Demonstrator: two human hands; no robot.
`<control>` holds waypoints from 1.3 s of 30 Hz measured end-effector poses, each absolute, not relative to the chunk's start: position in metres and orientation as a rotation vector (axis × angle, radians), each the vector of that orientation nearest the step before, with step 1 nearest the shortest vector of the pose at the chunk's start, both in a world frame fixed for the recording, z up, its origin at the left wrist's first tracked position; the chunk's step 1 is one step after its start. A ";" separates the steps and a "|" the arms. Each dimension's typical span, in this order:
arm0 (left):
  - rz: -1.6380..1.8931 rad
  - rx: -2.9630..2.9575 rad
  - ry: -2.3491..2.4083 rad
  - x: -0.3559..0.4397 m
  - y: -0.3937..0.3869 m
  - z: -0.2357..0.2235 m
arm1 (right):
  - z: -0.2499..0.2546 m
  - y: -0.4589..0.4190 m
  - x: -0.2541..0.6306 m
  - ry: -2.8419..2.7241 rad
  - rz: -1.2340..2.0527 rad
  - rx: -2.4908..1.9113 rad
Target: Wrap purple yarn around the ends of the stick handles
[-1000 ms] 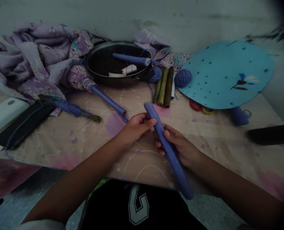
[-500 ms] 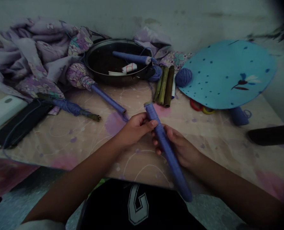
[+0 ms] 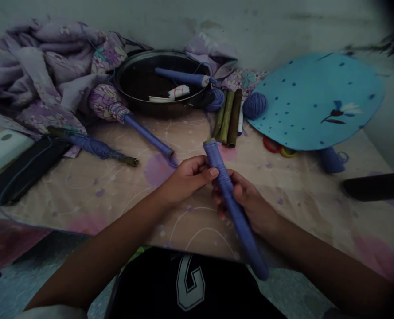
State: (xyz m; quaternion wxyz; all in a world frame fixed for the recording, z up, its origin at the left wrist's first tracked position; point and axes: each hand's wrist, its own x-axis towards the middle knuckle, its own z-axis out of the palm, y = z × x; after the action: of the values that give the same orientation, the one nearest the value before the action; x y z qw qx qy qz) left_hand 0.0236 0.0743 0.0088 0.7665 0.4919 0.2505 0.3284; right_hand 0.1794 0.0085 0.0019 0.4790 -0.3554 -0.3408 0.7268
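A long stick wrapped in blue-purple yarn (image 3: pixel 238 215) slants over the table's front edge, its far end pointing at the wall. My left hand (image 3: pixel 190 179) pinches it near the far end, thumb lying across the yarn. Around its middle, from the right, curls my right hand (image 3: pixel 250 199); some of those fingers pass behind the stick. Ahead of the far end lie several bare green-brown stalks (image 3: pixel 228 119). A ball of blue-purple yarn (image 3: pixel 255 106) sits just right of them.
Behind is a dark pan (image 3: pixel 160 106) holding another wrapped stick (image 3: pixel 183 76). To the left are a cloth-headed stick (image 3: pixel 148 135), a yarn-wound stalk bundle (image 3: pixel 97 146) and crumpled floral cloth (image 3: pixel 44 79). A blue oval board (image 3: pixel 310 102) covers scissor handles (image 3: pixel 272 145).
The stick's far end has shifted slightly to the right in my hands. Both hands keep their hold, and the view has moved a little.
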 end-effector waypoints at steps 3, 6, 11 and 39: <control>0.711 1.062 0.547 0.024 0.074 0.009 | 0.003 0.008 0.179 -0.819 1.759 -0.874; 0.698 1.050 0.585 0.025 0.073 0.007 | 0.004 0.008 0.182 -0.764 1.889 -0.838; 0.690 1.000 0.590 0.026 0.070 0.006 | 0.002 0.008 0.185 -0.599 2.131 -0.729; 0.814 1.016 0.619 0.023 0.071 0.009 | 0.004 0.007 0.187 -0.623 2.077 -0.757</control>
State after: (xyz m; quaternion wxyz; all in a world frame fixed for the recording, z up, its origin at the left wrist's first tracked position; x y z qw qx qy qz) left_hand 0.0228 0.0711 0.0091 0.7513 0.4649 0.2835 0.3729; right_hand 0.1866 0.0070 0.0038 0.4098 -0.3005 -0.2474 0.8249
